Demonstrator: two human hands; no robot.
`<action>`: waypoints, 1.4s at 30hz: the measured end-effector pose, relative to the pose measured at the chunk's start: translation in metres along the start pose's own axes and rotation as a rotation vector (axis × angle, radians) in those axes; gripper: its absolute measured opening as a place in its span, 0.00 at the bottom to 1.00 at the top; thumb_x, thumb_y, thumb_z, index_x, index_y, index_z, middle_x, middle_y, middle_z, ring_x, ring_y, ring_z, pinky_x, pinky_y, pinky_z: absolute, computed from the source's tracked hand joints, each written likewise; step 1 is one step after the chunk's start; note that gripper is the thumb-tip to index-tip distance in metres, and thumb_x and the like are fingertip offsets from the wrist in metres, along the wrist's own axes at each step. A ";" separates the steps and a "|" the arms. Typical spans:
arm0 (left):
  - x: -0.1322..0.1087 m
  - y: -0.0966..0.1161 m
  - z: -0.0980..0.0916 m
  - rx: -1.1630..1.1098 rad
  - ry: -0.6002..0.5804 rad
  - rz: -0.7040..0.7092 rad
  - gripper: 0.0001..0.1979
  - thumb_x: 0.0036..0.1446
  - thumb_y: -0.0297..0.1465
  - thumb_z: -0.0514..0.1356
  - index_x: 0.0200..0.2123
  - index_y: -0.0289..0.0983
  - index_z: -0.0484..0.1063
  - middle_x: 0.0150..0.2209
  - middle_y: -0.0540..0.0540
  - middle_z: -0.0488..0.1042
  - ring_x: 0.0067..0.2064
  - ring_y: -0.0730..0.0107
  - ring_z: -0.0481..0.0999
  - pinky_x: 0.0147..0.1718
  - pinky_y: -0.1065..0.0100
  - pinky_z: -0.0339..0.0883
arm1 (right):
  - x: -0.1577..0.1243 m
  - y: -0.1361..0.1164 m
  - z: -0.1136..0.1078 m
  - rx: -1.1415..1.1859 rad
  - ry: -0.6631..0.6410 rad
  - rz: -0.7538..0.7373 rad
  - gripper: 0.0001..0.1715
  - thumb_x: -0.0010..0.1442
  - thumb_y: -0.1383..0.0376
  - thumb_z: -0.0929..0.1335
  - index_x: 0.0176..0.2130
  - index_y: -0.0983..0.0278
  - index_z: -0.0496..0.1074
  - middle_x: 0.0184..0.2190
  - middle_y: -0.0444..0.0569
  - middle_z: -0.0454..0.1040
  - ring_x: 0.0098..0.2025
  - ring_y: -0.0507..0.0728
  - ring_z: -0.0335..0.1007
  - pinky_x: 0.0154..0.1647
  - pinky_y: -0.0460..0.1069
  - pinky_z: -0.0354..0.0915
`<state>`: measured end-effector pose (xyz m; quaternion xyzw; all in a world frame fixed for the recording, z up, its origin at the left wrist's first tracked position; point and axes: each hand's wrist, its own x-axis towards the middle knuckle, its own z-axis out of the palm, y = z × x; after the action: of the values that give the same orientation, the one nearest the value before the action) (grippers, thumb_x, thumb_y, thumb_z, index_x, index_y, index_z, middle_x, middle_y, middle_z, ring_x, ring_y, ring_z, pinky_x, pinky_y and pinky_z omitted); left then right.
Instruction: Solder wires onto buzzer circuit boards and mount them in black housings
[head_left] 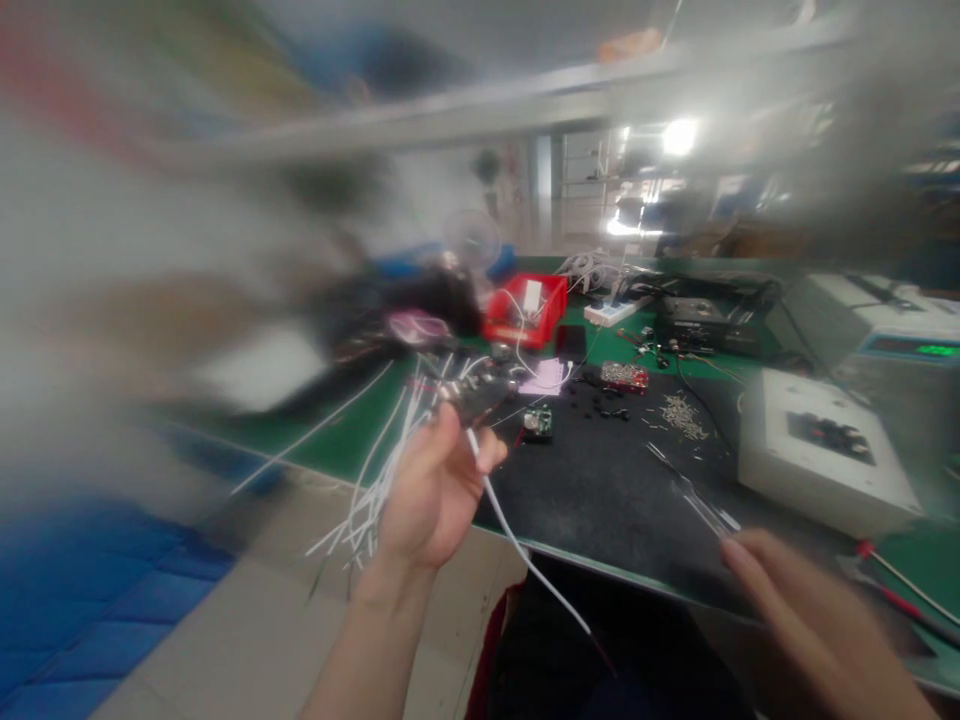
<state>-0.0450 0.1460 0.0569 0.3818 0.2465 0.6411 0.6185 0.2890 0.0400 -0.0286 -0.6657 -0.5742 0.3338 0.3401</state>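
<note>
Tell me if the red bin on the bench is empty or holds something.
Not empty: a white flat item and some white wire sit inside the red bin.

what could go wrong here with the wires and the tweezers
The white wires fan loosely from the left hand; some could slip or tangle.
One long wire hangs past the bench edge and may snag.
The tweezers in the right hand could scatter the loose metal bits nearby.

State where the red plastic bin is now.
In the head view the red plastic bin sits at the back of the green bench, just left of the white power strip and beyond the pink paper.
</note>
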 end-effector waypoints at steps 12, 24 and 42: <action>0.021 -0.012 -0.027 0.626 -0.307 -0.264 0.22 0.69 0.43 0.64 0.58 0.34 0.75 0.27 0.52 0.66 0.24 0.75 0.60 0.23 0.73 0.53 | 0.055 0.013 0.009 -0.904 0.227 -0.308 0.28 0.77 0.50 0.58 0.46 0.65 0.77 0.41 0.56 0.74 0.44 0.66 0.70 0.40 0.59 0.67; -0.026 -0.119 -0.002 0.875 -0.352 -0.182 0.22 0.71 0.34 0.60 0.66 0.46 0.69 0.63 0.40 0.74 0.64 0.50 0.72 0.65 0.51 0.62 | 0.053 -0.020 0.066 -0.228 0.023 -0.483 0.33 0.70 0.51 0.72 0.66 0.59 0.63 0.57 0.54 0.73 0.57 0.62 0.69 0.59 0.60 0.69; -0.058 -0.099 -0.030 1.247 -0.211 0.174 0.13 0.67 0.27 0.64 0.54 0.42 0.78 0.55 0.45 0.80 0.52 0.59 0.79 0.55 0.60 0.70 | 0.028 -0.025 0.081 -0.317 0.043 -0.636 0.26 0.68 0.63 0.73 0.62 0.65 0.67 0.60 0.56 0.68 0.62 0.61 0.64 0.63 0.57 0.67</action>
<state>-0.0123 0.1050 -0.0496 0.7496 0.4791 0.3840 0.2470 0.2116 0.0764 -0.0536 -0.5051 -0.7900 0.1038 0.3317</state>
